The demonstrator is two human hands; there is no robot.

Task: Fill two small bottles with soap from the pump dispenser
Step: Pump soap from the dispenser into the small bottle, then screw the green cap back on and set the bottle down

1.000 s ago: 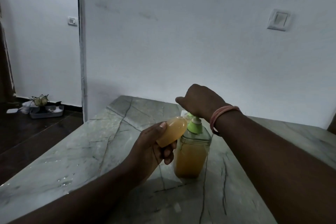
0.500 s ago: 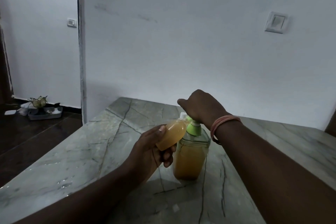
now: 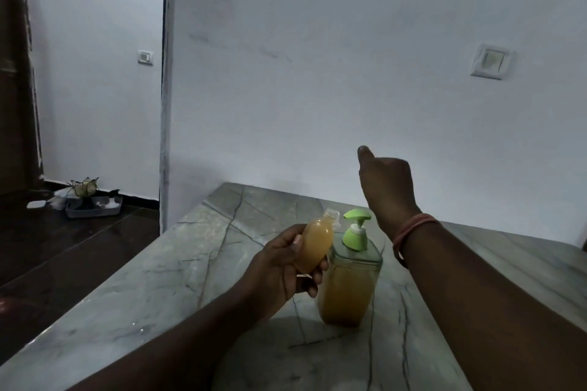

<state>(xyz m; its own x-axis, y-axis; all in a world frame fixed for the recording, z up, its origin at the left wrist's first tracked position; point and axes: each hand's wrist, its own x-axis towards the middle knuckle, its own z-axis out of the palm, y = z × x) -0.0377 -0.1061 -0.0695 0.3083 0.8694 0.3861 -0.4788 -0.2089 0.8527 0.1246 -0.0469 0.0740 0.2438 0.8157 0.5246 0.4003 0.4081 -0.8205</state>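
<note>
My left hand (image 3: 279, 267) grips a small clear bottle (image 3: 315, 244) full of orange soap, tilted with its open neck toward the pump's spout. The pump dispenser (image 3: 347, 289), a clear square bottle of orange soap with a light green pump head, stands upright on the marble counter (image 3: 190, 267) just right of the small bottle. My right hand (image 3: 389, 187) is raised above and behind the pump head, clear of it and holding nothing, its fingers loosely bent away from the camera. An orange band circles that wrist. Only one small bottle is in view.
A white wall runs close behind the counter, with a switch plate (image 3: 490, 61) at the upper right. The counter's left edge drops to a dark floor, where a grey tray (image 3: 93, 207) with small items sits by the far wall.
My right hand has lifted off the pump head and risen up and to the right; the pump head has sprung back up. My left hand still holds the small bottle by the spout.
</note>
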